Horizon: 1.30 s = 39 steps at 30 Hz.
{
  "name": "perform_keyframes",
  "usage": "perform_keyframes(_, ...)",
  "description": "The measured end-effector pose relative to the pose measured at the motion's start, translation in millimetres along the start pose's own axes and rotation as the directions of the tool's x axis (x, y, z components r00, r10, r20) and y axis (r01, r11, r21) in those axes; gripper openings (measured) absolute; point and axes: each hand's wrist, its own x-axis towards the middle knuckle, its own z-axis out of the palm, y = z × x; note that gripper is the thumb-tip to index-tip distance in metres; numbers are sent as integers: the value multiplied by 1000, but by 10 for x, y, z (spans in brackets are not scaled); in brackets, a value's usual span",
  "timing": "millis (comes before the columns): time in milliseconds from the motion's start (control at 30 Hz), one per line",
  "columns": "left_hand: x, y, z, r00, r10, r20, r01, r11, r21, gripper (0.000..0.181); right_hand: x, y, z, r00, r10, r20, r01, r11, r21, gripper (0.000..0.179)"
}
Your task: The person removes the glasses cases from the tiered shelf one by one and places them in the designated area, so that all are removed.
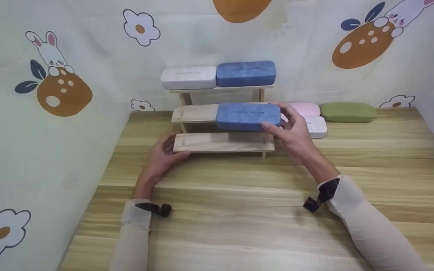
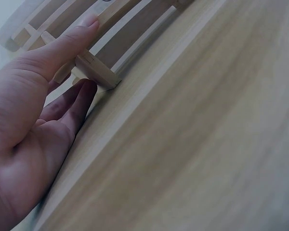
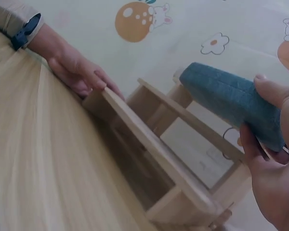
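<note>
A three-step wooden display stand (image 1: 222, 143) stands on the table against the back wall. My left hand (image 1: 161, 156) grips the left end of its lowest step, thumb along the front edge and fingers around the side. With my right hand (image 1: 296, 135) I hold a blue glasses case (image 1: 244, 116) by its right end, thumb in front. In the head view this case overlaps the right half of the middle step; in the right wrist view it is tilted near the steps. On the top step lie a white glasses case (image 1: 189, 77) and another blue glasses case (image 1: 246, 74), side by side.
Right of the stand, a pink case (image 1: 304, 109), an olive green case (image 1: 348, 112) and a white case (image 1: 318, 127) lie on the wood-grain table (image 1: 239, 222). A wall covering with rabbit and flower prints (image 1: 187, 34) rises behind and at the left.
</note>
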Motion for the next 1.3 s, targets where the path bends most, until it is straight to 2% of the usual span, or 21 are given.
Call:
perform_keyframes(167, 0, 4, 9, 1000, 0, -1, 0, 1000, 3, 96, -75, 21, -201, 1000, -10, 0, 10, 999, -36, 66)
perform_keyframes(400, -1, 4, 13, 1000, 1, -4, -1, 1000, -8, 96, -168, -16, -450, 999, -11, -44, 11, 1000, 6, 59)
perform_keyframes(733, -3, -10, 9, 1000, 24, 6, -24, 1000, 9, 93, -263, -105, -818, 996, 2, -88, -2, 1000, 3, 56)
perform_keyframes(900, 2, -1, 20, 999, 30, 11, -30, 999, 9, 92, -326, -156, -1016, 994, 18, -105, -21, 999, -33, 56)
perform_keyframes(1100, -2, 9, 4, 1000, 18, 8, -18, 1000, 6, 91, -370, -208, -1247, 994, 5, -108, -10, 999, -47, 54)
perform_keyframes(1300, -11, 21, 5, 1000, 4, 11, -4, 1000, 9, 94, -399, -268, -1452, 989, 17, -145, -30, 996, -88, 56)
